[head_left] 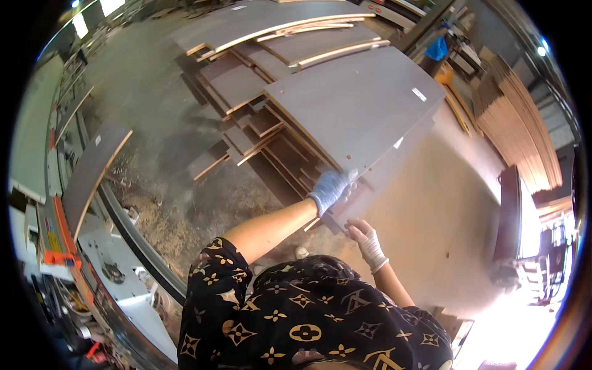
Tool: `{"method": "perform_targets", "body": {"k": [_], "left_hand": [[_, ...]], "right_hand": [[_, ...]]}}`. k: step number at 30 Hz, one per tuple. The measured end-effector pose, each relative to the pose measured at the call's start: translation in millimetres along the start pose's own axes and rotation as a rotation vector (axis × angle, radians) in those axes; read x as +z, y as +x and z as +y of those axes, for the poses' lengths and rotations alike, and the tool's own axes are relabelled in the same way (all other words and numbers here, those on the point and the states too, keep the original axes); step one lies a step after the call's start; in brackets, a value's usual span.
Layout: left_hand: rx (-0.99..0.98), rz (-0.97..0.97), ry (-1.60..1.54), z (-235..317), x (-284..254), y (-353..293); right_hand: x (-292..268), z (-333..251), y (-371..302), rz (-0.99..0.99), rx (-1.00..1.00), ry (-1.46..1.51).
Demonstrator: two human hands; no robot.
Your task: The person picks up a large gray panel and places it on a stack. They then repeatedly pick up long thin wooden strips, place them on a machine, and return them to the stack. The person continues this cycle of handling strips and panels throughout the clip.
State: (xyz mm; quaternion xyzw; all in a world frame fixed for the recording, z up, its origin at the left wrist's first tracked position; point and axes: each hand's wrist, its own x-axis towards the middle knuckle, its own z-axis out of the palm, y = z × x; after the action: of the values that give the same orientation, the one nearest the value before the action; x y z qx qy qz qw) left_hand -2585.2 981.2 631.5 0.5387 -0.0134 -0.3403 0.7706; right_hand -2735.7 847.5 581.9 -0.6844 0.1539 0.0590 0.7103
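Note:
A large grey board (364, 105) with a white label lies on top of a stack of boards in front of me. Along its near right side runs another grey board (385, 169), smeared by motion, its edges hard to make out. My left hand (333, 189), in a bluish glove, is closed on this smeared board beside the stack's near corner; its fingertips are partly hidden. Nearer to me and to the right, my right hand (365, 239), in a white glove, has its fingers closed at the near end of the same board.
Narrower brown pieces (246, 132) jut from the stack's left side. On the left, a long machine (111, 246) with an orange part carries a grey panel (92, 169). Upright sheets (515, 123) lean at the far right, with a dark board (509, 213) standing nearer. Sawdust litters the floor (163, 237).

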Motion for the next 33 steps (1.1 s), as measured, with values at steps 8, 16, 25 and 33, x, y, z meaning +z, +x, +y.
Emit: {"method": "perform_targets", "body": {"k": [8,16,25,33], "left_hand": [[0.320,0.246,-0.112,-17,-78,-123],[0.970,1.052,-0.334,-92,-227,-387],[1.050,1.365,-0.328,-96,-214,-465],[1.382,1.384,-0.821,-120,-240,-496]], "right_hand": [[3,-68,17,-0.367,0.000,0.573],[61,-107,-28,-0.025,-0.130,0.412],[72,-73,62,-0.162,0.039,0.477],[135,-37,61,-0.471,0.036,0.489]]}}
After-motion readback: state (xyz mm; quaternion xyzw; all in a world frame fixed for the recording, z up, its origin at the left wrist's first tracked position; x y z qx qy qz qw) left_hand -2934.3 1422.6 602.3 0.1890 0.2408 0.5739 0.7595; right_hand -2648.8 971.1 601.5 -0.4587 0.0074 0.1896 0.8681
